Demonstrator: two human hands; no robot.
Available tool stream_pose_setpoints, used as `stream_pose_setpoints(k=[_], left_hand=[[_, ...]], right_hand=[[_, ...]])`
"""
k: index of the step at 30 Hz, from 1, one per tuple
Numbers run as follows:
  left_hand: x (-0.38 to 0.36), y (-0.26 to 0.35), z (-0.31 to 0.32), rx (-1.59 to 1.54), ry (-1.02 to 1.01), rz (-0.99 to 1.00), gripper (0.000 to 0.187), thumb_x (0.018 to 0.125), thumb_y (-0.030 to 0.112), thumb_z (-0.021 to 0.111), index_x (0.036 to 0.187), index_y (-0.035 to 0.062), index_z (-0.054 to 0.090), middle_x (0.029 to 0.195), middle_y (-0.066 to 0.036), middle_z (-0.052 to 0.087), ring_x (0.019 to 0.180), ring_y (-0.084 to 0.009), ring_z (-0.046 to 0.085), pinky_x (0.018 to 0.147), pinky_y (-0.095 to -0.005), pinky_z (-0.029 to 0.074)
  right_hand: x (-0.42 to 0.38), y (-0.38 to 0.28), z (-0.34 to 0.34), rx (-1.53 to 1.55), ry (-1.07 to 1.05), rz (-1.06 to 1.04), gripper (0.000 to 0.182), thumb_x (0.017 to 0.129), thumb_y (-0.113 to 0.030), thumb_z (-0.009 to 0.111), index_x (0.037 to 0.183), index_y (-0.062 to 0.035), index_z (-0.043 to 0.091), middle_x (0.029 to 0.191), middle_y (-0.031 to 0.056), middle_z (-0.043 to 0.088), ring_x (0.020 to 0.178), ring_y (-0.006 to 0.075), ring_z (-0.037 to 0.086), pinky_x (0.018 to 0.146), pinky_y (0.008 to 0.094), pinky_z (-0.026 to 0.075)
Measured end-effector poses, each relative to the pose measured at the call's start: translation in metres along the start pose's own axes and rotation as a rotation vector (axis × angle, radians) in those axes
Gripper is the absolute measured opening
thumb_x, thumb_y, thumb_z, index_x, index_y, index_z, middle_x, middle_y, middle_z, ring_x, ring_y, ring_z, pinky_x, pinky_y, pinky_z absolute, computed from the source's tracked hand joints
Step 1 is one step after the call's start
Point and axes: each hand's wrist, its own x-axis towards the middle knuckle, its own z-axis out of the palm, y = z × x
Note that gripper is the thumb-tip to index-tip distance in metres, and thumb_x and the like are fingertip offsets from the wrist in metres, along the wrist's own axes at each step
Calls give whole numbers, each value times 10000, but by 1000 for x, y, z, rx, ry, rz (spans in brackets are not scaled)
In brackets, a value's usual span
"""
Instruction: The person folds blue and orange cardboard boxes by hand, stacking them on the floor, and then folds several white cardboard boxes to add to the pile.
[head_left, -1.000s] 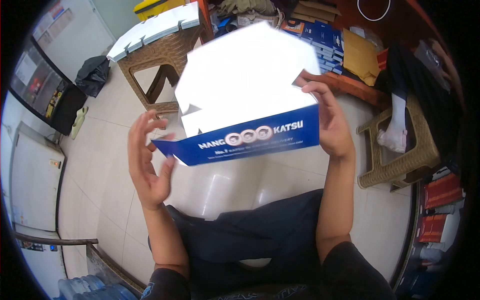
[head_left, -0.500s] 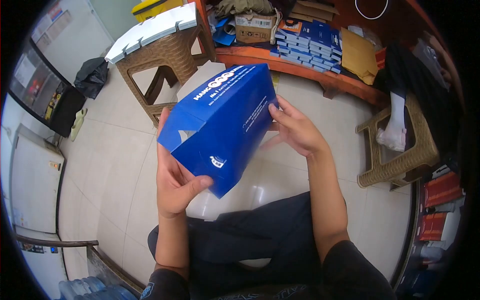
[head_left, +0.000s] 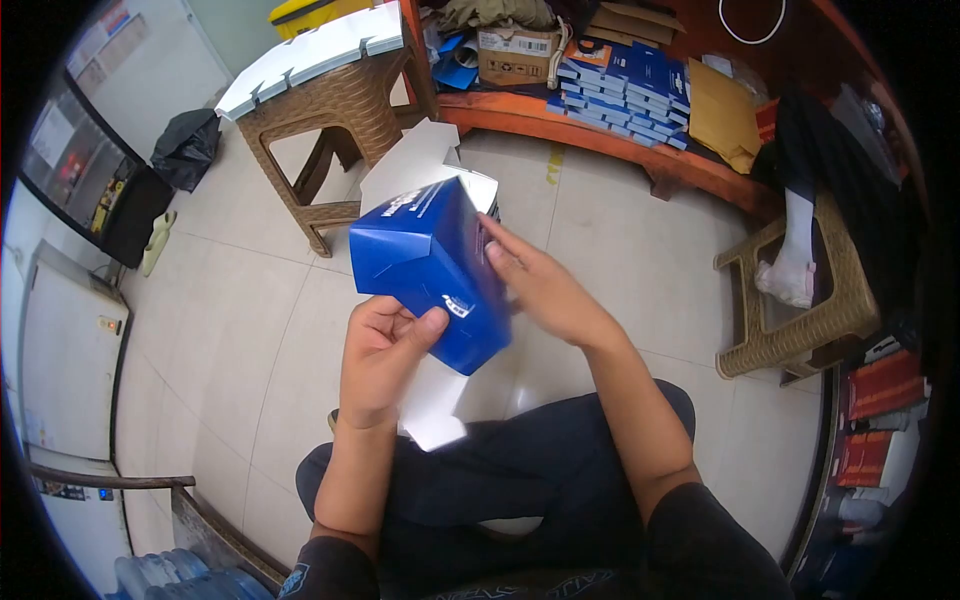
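A blue cardboard box [head_left: 400, 250] with white lettering is held up before me, tilted, its end panel facing me. My left hand [head_left: 385, 355] grips its lower near edge, thumb pressed on the blue face and fingers curled underneath. On the right side of the box, my right hand [head_left: 550, 290] has its thumb and fingertips at the upper edge, slightly blurred. A white flap [head_left: 435, 405] hangs out below the box, beside my left wrist. Just behind the box are white cardboard pieces [head_left: 425, 155], partly covered by it.
A brown woven-pattern stool [head_left: 330, 110] carries stacked white sheets [head_left: 310, 55]. On the orange shelf [head_left: 560, 125] lie stacked blue boxes [head_left: 625, 95], a brown carton [head_left: 515, 55] and a yellow envelope [head_left: 725, 110]. Another person's foot [head_left: 785, 280] rests on a second stool [head_left: 735, 355] at right.
The box has turned and shifted, its end now facing me and the corner gap closed. My right hand has moved left and inward. A white flap now shows underneath.
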Motion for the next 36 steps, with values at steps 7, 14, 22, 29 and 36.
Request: stream_pose_setpoints(k=[7, 14, 22, 29, 36], left_hand=[[15, -5, -8, -48, 158, 73, 162, 985, 43, 662, 1116, -50, 650, 1031, -106, 737, 923, -128, 698, 850, -276, 559], [16, -2, 3, -162, 244, 40, 189, 988, 19, 630, 1151, -77, 623, 1049, -134, 726, 937, -182, 715, 866, -336, 586], [12, 9, 3, -118, 208, 65, 245, 975, -9, 620, 1216, -57, 622, 1124, -129, 711, 1026, -193, 695, 931, -348, 561], [11, 26, -21, -41, 204, 244, 243, 955, -21, 638, 1197, -29, 654, 1141, -120, 717, 1056, -196, 689, 974, -348, 540], [10, 21, -47, -195, 93, 288, 414, 903, 0, 711, 1303, 4, 605, 1203, -120, 694, 1131, -240, 663, 1025, -409, 509]], right_hand=[[-23, -24, 20, -495, 94, -271, 793, 949, -383, 707, 1587, -107, 325, 1570, 318, 287, 1395, 479, 401, 1178, 499, 325], [-27, -27, 49, -787, 286, -519, 1026, 650, -197, 919, 1540, -150, 411, 1587, 253, 278, 1397, 470, 370, 1140, 510, 359], [-25, -21, 52, -745, 307, -701, 906, 650, -38, 814, 1480, -98, 455, 1502, 230, 435, 1330, 451, 475, 1107, 499, 415], [-20, -18, 41, -455, 63, -878, 673, 790, -94, 783, 1392, -54, 484, 1511, 227, 471, 1441, 437, 409, 1159, 500, 405], [-17, -13, 32, -251, 3, -1020, 530, 833, -123, 795, 1283, -42, 527, 1421, 249, 571, 1368, 413, 515, 1126, 477, 451]])
